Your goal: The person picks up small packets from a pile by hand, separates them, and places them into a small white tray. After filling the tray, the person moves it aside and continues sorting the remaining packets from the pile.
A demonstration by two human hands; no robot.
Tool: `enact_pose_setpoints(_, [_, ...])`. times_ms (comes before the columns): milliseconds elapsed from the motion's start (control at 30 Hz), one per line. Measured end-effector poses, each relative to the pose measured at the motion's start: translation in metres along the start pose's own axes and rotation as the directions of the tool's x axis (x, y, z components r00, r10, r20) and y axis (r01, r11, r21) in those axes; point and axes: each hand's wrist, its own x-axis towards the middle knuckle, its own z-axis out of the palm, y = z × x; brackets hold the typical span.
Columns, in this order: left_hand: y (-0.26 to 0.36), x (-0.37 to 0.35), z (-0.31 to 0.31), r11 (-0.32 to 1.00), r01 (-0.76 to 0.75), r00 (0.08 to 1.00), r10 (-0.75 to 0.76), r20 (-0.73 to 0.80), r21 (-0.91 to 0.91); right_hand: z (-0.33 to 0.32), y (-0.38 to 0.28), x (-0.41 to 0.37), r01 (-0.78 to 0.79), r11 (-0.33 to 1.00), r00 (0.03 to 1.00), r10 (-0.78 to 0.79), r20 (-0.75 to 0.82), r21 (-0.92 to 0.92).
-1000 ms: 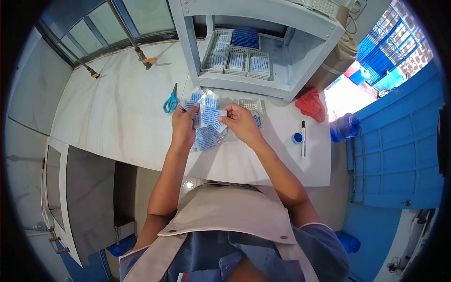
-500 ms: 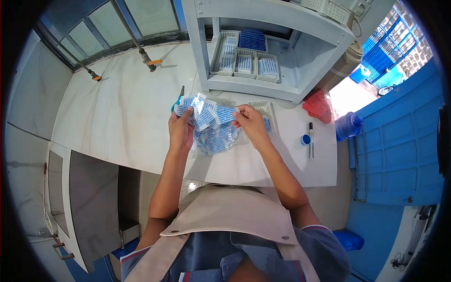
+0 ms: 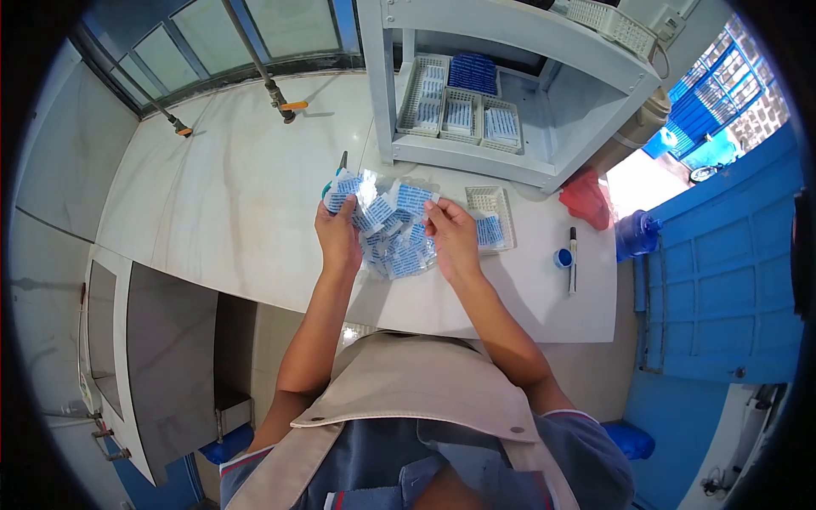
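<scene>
Blue-printed white sachets (image 3: 374, 214) are held up between my two hands, several hanging together. My left hand (image 3: 338, 242) is closed, its thumb pressing on the sachets at their left end. At the right end, my right hand (image 3: 454, 238) pinches a sachet between thumb and fingers. Just beneath lies a clear plastic bag (image 3: 406, 262) with more of these sachets. Beside my right hand stands a small white basket (image 3: 501, 204) with some sachets in it. What looks like a teal-handled tool (image 3: 326, 189) is partly hidden behind the sachets, its dark tip pointing away.
A grey shelf (image 3: 467, 161) stands at the back, holding baskets (image 3: 418, 126) of packets and a dark blue bundle (image 3: 474, 73). To the right are a red cloth (image 3: 585, 201), a blue-topped small container (image 3: 562, 257) and a marker (image 3: 573, 262). Two pipes with orange-handled valves (image 3: 293, 105) rise at the back left.
My right hand has moved a little toward my left, and the sachets between them sag more. More of the small basket shows. The whole view has shifted slightly.
</scene>
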Motion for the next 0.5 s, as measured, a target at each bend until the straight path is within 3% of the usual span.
enact_pose_setpoints(67, [-0.002,0.001,-0.002,0.999,-0.007,0.999,0.005,0.047,0.040,0.001,0.001,-0.001,-0.045,0.995,0.999,0.046,-0.015,0.092])
enact_pose_setpoints(133, [-0.003,0.001,0.000,0.999,-0.019,0.999,0.017,0.051,0.045,0.001,-0.003,0.005,-0.026,0.957,0.986,0.072,0.150,-0.288])
enact_pose_setpoints(167, [-0.003,0.001,0.001,0.998,-0.032,0.998,0.029,0.053,0.048,0.001,-0.004,0.009,-0.026,0.958,0.987,0.070,0.144,-0.286])
enact_pose_setpoints(233, [-0.004,0.000,0.001,0.998,-0.028,0.997,0.024,0.074,0.057,0.001,-0.004,0.018,0.122,0.815,0.978,-0.002,0.208,-0.566])
enact_pose_setpoints(367, [-0.002,-0.003,0.002,0.999,-0.016,0.994,0.010,0.105,0.051,0.008,0.005,0.022,0.282,0.744,0.949,-0.122,0.292,-0.606])
enact_pose_setpoints(433, [-0.003,0.000,-0.001,0.999,-0.015,0.996,0.010,0.093,0.050,0.010,0.006,0.021,0.386,0.645,0.923,-0.264,0.281,-0.660])
enact_pose_setpoints(467, [-0.004,0.001,-0.002,0.999,-0.013,0.997,0.008,0.082,0.050,0.010,0.006,0.020,0.387,0.644,0.922,-0.263,0.284,-0.660])
enact_pose_setpoints(500, [-0.003,0.000,-0.002,0.999,-0.014,0.997,0.010,0.080,0.049,0.011,0.003,0.018,0.288,0.702,0.955,-0.163,0.247,-0.651])
